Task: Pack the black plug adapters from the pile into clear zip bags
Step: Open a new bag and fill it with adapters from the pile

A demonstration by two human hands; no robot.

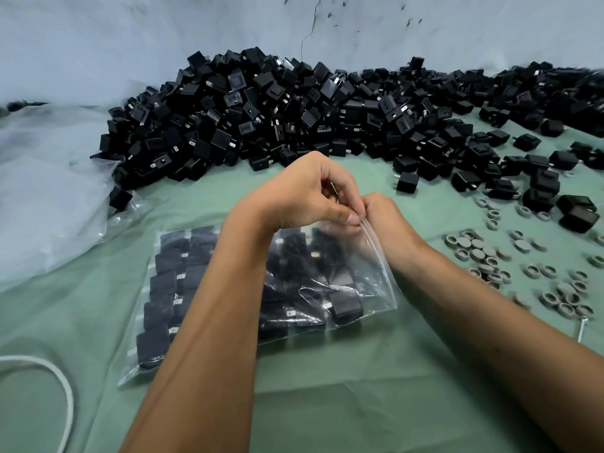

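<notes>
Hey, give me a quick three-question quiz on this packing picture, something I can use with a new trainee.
1. True or false: the zip bag already holds black adapters.
2. What are the left hand and right hand both pinching?
A. a grey ring
B. the top edge of the bag
C. the white cord
3. Fill in: the grey rings lie on the green cloth to the ___ of the bag.

Key
1. True; adapters lie in rows inside it.
2. B; both hands meet at the bag's strip, by the right corner.
3. Right; the pile of adapters sits behind the bag, by the wall.
</notes>
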